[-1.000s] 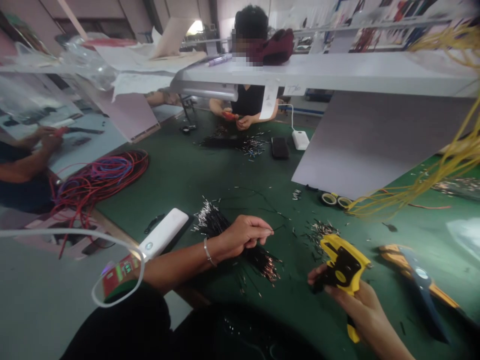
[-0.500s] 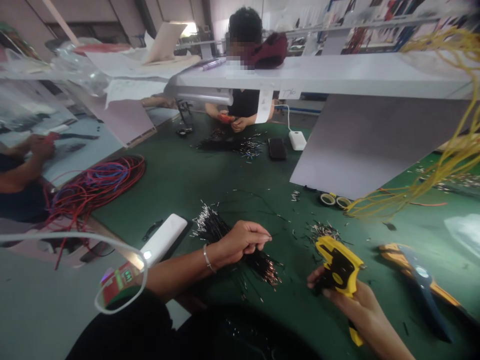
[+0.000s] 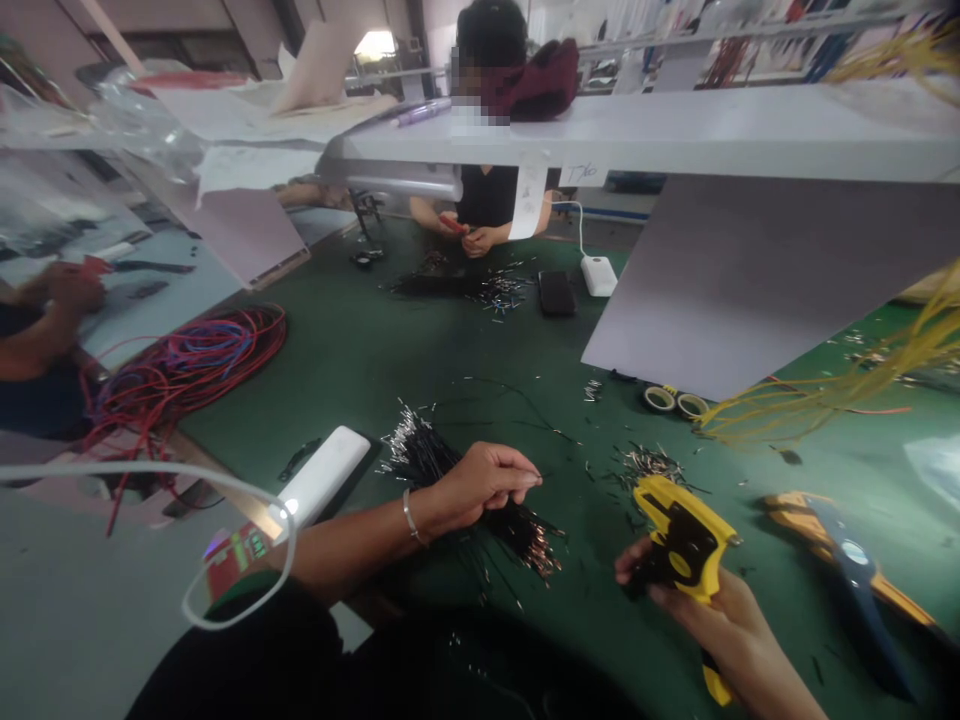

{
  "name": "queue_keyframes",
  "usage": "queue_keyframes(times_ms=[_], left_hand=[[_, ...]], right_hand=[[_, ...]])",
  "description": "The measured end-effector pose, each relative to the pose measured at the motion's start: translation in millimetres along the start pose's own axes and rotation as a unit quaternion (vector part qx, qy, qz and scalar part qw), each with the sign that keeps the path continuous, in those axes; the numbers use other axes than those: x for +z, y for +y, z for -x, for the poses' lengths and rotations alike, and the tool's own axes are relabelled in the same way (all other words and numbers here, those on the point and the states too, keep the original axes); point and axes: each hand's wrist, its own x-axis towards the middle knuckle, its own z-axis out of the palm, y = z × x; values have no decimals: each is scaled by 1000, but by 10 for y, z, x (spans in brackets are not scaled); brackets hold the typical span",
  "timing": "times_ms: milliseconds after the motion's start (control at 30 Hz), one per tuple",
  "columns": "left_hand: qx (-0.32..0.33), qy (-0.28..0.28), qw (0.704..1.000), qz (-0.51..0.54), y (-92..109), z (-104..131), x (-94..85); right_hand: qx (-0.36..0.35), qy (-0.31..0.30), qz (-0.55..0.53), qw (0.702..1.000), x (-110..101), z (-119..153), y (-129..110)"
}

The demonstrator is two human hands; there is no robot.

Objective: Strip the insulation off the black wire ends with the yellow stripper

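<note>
My left hand (image 3: 484, 485), a bracelet at its wrist, is pinched over a bundle of black wires (image 3: 420, 450). Whatever its fingertips hold is too small to make out. The bundle's silvery ends fan out at the upper left, and its copper-coloured ends (image 3: 538, 550) show at the lower right. My right hand (image 3: 712, 610) is wrapped round a yellow and black wire stripper (image 3: 686, 545), whose head points up and left. Just beyond the tool lies a pile of short wire pieces (image 3: 649, 465) on the green table (image 3: 360, 350).
A white power bank (image 3: 326, 475) lies left of the bundle. Blue and orange pliers (image 3: 855, 560) are at the right, tape rolls (image 3: 675, 402) farther back. Red and blue cables (image 3: 202, 350) lie left. A person (image 3: 487, 200) works opposite under a white shelf (image 3: 637, 130); another's hands (image 3: 75, 290) show left.
The view has shifted slightly. Both my hands keep nearly the same pose, and the yellow tool sits slightly farther right in the picture.
</note>
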Motion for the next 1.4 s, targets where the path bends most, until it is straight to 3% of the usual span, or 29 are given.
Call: queue_keyframes(times_ms=[433, 667, 800, 1400], left_hand=[[1, 5, 1000, -14, -13, -3, 1], [-7, 6, 1000, -16, -14, -11, 1], [-1, 5, 1000, -14, -22, -14, -1], [-2, 14, 1000, -7, -30, -23, -10]], right_hand=[[-15, 2, -17, 1000, -37, 20, 86], [-16, -38, -3, 999, -146, -34, 263], [8, -31, -4, 999, -150, -40, 278], [-9, -39, -27, 999, -181, -43, 338]])
